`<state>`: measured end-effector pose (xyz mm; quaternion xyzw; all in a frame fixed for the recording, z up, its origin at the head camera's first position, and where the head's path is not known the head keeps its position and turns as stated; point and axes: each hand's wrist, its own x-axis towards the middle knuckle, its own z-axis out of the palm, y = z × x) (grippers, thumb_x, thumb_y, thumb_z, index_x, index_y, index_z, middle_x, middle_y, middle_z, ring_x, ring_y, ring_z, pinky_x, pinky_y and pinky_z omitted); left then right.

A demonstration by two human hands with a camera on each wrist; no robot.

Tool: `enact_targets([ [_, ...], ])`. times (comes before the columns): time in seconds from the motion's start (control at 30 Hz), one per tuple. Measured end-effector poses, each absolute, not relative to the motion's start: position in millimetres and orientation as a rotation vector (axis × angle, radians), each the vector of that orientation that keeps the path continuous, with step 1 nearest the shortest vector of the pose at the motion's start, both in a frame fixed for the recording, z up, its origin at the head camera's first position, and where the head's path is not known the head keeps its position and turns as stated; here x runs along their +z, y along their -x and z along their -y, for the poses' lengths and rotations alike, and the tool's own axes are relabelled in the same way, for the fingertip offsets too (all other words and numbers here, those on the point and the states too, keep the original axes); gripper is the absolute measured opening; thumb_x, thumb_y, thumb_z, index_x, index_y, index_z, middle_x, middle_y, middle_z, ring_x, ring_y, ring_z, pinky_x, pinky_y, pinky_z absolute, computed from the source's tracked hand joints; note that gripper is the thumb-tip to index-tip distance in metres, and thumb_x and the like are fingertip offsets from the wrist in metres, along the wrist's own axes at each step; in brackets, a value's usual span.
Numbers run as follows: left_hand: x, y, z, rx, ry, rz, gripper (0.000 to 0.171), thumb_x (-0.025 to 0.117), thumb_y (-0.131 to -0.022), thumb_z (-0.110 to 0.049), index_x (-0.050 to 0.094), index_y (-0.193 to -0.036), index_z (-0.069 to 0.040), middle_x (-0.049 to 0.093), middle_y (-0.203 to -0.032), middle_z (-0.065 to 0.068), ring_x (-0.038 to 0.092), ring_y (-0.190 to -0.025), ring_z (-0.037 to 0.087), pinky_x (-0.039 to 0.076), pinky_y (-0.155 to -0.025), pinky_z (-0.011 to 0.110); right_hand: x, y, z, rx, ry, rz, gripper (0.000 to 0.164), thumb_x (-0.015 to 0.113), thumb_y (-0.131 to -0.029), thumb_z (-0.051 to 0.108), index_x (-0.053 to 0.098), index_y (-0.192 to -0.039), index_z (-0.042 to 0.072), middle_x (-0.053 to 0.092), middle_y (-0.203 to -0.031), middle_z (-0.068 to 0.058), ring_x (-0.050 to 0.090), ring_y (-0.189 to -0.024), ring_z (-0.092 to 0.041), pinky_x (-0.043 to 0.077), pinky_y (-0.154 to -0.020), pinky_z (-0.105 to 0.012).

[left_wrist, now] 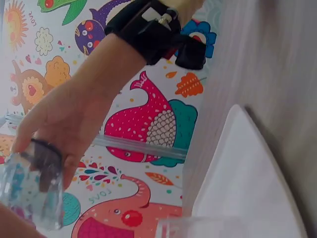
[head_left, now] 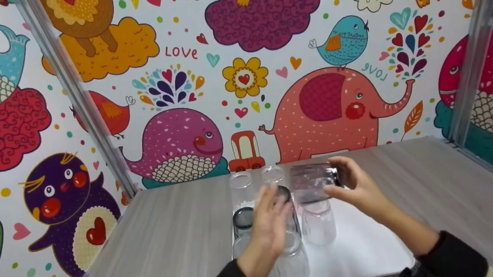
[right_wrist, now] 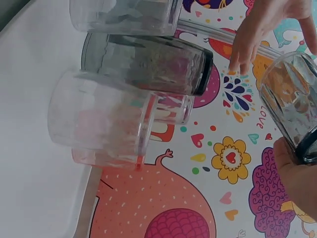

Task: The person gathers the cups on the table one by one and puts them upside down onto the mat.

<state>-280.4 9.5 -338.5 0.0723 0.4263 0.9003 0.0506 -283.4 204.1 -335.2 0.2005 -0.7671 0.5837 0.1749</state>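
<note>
My right hand [head_left: 359, 186] grips a dark-tinted drinking glass [head_left: 312, 183] by its thick base end, with thumb and fingers on opposite sides. The glass lies nearly sideways in the air above the tray, its mouth toward the left. My left hand [head_left: 269, 224] is raised to its left with fingers extended, apart from the glass and in front of other glasses. In the right wrist view the same tinted glass [right_wrist: 290, 99] shows its dark base near the right palm. A clear glass [head_left: 319, 228] stands on the tray below it.
Several glasses stand on a white tray [head_left: 361, 249]. They include a dark one [head_left: 243, 218] with its base up, a clear one [head_left: 240, 186] at the back and a clear one [head_left: 293, 269] in front. A patterned wall [head_left: 245, 125] rises behind the wooden-looking table [head_left: 170, 241].
</note>
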Motion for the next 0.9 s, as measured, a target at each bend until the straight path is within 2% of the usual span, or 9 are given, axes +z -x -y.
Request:
enact_targets([
  [0.03, -337.7, 280.6, -1.8, 2.750, -0.244, -1.325, 0.081, 0.052, -0.091, -0.024, -0.004, -0.145, 0.001, 0.009, -0.148, 0.028, 0.013, -0.136, 0.042, 0.018, -0.111, 0.046, -336.3, 282.7, -207.4, 1.625, -0.562, 2.203, 0.055, 0.066, -0.078, 0.002, 0.041, -0.126, -0.002, 0.049, -0.118, -0.013, 0.048, -0.104, -0.012, 0.042, -0.088, -0.013],
  [0.17, -337.7, 280.7, 28.3, 2.768, -0.297, -1.471, 0.076, 0.050, -0.090, -0.013, -0.001, -0.145, 0.000, 0.010, -0.149, 0.025, 0.015, -0.136, 0.041, 0.021, -0.110, 0.046, -349.6, 283.8, -218.7, 1.326, -0.642, 2.345, 0.052, 0.069, -0.077, 0.011, 0.049, -0.124, 0.000, 0.054, -0.114, -0.013, 0.048, -0.097, -0.015, 0.046, -0.079, -0.022],
  [0.3, -343.7, 280.4, 53.4, 2.740, -0.284, -1.603, 0.072, 0.046, -0.090, -0.007, 0.000, -0.145, 0.001, 0.009, -0.149, 0.025, 0.016, -0.135, 0.041, 0.024, -0.109, 0.047, -369.0, 287.0, -221.8, 1.051, -0.736, 2.449, 0.058, 0.072, -0.074, 0.019, 0.051, -0.123, -0.001, 0.056, -0.114, -0.014, 0.051, -0.095, -0.019, 0.048, -0.075, -0.030],
  [0.43, -352.3, 282.3, 72.0, 2.734, -0.187, -1.574, 0.070, 0.041, -0.092, -0.008, -0.004, -0.144, 0.001, 0.007, -0.149, 0.027, 0.016, -0.134, 0.043, 0.024, -0.108, 0.048, -385.5, 290.8, -217.5, 0.895, -0.787, 2.567, 0.061, 0.074, -0.072, 0.026, 0.050, -0.119, -0.005, 0.057, -0.112, -0.013, 0.054, -0.095, -0.021, 0.048, -0.079, -0.035],
  [0.53, -359.4, 283.7, 84.6, 2.741, -0.115, -1.571, 0.071, 0.041, -0.093, -0.011, -0.006, -0.144, 0.001, 0.007, -0.148, 0.027, 0.017, -0.133, 0.045, 0.024, -0.108, 0.049, -396.0, 294.2, -210.9, 0.839, -0.843, 2.637, 0.059, 0.074, -0.072, 0.027, 0.051, -0.115, -0.005, 0.057, -0.108, -0.011, 0.054, -0.093, -0.022, 0.047, -0.080, -0.038],
  [0.7, -370.6, 284.2, 103.7, 2.705, -0.072, -1.695, 0.069, 0.040, -0.093, -0.012, -0.005, -0.144, 0.002, 0.009, -0.147, 0.029, 0.019, -0.133, 0.045, 0.026, -0.107, 0.049, -409.5, 297.1, -200.7, 0.793, -0.884, 2.706, 0.058, 0.074, -0.071, 0.028, 0.051, -0.115, -0.002, 0.056, -0.110, -0.012, 0.054, -0.100, -0.026, 0.045, -0.085, -0.044],
  [0.9, -384.8, 283.2, 120.3, 2.607, -0.027, -1.835, 0.068, 0.039, -0.094, -0.015, -0.004, -0.144, 0.003, 0.011, -0.147, 0.029, 0.020, -0.133, 0.044, 0.029, -0.106, 0.048, -418.3, 298.0, -199.8, 0.740, -0.916, 2.738, 0.059, 0.074, -0.070, 0.027, 0.051, -0.116, -0.002, 0.056, -0.113, -0.014, 0.053, -0.102, -0.030, 0.045, -0.086, -0.045],
])
